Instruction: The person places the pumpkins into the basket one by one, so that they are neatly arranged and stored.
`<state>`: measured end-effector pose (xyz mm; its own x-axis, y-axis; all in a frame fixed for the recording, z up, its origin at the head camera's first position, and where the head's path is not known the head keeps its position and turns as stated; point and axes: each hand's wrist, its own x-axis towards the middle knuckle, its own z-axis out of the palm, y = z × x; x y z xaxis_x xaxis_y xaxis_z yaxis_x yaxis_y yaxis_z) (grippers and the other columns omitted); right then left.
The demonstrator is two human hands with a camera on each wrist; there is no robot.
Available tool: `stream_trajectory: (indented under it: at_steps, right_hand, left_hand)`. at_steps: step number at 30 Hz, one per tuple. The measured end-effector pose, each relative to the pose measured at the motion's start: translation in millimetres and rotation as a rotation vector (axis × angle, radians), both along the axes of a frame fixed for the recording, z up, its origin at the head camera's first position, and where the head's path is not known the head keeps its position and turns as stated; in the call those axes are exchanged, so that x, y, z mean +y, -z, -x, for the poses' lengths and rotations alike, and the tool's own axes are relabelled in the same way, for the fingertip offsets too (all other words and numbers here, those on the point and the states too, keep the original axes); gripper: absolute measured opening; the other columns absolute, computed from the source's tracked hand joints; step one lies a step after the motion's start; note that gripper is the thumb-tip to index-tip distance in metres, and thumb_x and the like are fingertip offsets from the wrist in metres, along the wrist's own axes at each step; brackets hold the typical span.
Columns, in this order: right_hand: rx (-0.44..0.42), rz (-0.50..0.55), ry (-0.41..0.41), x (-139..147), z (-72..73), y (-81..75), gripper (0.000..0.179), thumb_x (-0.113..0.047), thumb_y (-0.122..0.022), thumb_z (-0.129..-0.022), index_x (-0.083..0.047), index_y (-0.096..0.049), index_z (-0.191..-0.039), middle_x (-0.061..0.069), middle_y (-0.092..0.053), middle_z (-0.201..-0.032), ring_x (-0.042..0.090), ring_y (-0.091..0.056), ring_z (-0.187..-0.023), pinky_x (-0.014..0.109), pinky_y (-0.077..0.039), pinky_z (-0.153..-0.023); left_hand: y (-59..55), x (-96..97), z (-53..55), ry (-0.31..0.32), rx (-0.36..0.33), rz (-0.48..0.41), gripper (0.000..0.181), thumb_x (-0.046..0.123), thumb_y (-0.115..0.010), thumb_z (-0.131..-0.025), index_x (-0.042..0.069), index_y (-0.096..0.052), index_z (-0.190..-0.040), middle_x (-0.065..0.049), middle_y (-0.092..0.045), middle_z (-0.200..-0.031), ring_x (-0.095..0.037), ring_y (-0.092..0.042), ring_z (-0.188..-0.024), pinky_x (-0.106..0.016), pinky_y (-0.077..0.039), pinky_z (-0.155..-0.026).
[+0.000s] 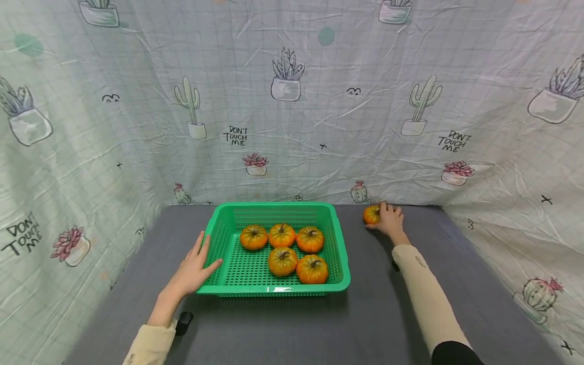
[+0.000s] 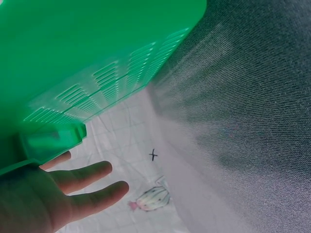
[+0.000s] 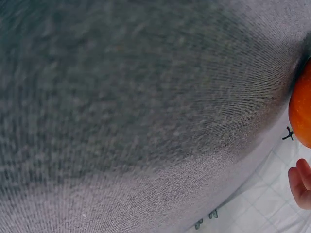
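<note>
A green plastic basket (image 1: pixel 274 290) with slotted walls holds several small orange pumpkins (image 1: pixel 283 261). My left hand (image 1: pixel 193 268) rests at its left rim, fingers spread and thumb reaching over the edge. The left wrist view shows those fingers (image 2: pixel 99 196) extended beside the basket's wall (image 2: pixel 97 58). Over at the back right, my right hand (image 1: pixel 391 222) is at another pumpkin (image 1: pixel 371 215), with thumb and fingers around its right side. In the right wrist view two fingertips (image 3: pixel 297 180) show apart from the pumpkin (image 3: pixel 302 109); the thumb is outside that view.
The dark grey tabletop (image 1: pixel 274 334) carries the basket. A pale cloth (image 1: pixel 319 116) printed with potted cacti hangs behind the table and along both sides. Its lower edge meets the table just behind the lone pumpkin.
</note>
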<state>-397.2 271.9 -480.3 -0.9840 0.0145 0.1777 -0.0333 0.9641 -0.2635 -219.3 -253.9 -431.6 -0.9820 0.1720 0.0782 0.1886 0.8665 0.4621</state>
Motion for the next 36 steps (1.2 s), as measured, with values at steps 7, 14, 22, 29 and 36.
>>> stream_trajectory:
  at_steps: [7,14,22,29,36]
  right_hand:
    - [0.058,-0.032,-0.033,-4.7,-3.4,-5.0,0.087,-0.052,-0.076,-0.06,0.004,-0.039,-0.116,0.031,-0.044,-0.11,0.049,-0.035,-0.096,0.058,-0.031,-0.077]
    - [0.073,-0.019,-0.072,-6.9,-7.0,-12.5,0.086,-0.053,-0.074,-0.061,0.001,-0.042,-0.12,0.033,-0.044,-0.112,0.05,-0.035,-0.099,0.059,-0.03,-0.079]
    - [0.123,0.07,-0.131,-8.8,-11.9,-16.7,0.079,-0.039,-0.078,-0.062,-0.001,-0.043,-0.121,0.03,-0.039,-0.109,0.047,-0.04,-0.097,0.056,-0.032,-0.077]
    - [0.219,0.064,-0.204,-16.3,-17.9,-25.2,0.078,-0.034,-0.081,-0.058,-0.001,-0.043,-0.117,0.027,-0.042,-0.111,0.044,-0.042,-0.099,0.056,-0.033,-0.077]
    - [0.268,-0.022,-0.275,-27.1,-25.3,-29.9,0.08,-0.045,-0.078,-0.06,-0.003,-0.042,-0.118,0.023,-0.05,-0.112,0.041,-0.043,-0.098,0.056,-0.033,-0.076]
  left_hand:
    - [1.6,-1.4,1.6,-0.001,-0.009,-0.013,0.083,0.052,-0.04,-0.09,0.001,-0.002,-0.144,-0.02,0.006,-0.149,-0.054,-0.012,-0.128,-0.07,-0.018,-0.093]
    - [2.1,-0.4,2.5,-0.002,-0.002,-0.014,0.082,0.051,-0.04,-0.09,0.001,-0.002,-0.144,-0.02,0.006,-0.149,-0.053,-0.012,-0.128,-0.069,-0.019,-0.093]
    - [1.6,-0.4,2.8,-0.003,-0.004,-0.02,0.082,0.051,-0.04,-0.09,0.001,-0.003,-0.144,-0.02,0.006,-0.149,-0.054,-0.011,-0.128,-0.069,-0.02,-0.093]
    - [0.8,-0.2,3.5,-0.005,-0.01,-0.024,0.081,0.05,-0.04,-0.09,0.001,-0.003,-0.144,-0.02,0.006,-0.149,-0.053,-0.011,-0.129,-0.069,-0.019,-0.093]
    - [-0.2,0.4,2.6,-0.006,-0.021,-0.018,0.081,0.051,-0.039,-0.091,0.002,-0.002,-0.144,-0.02,0.007,-0.149,-0.053,-0.01,-0.129,-0.069,-0.019,-0.094]
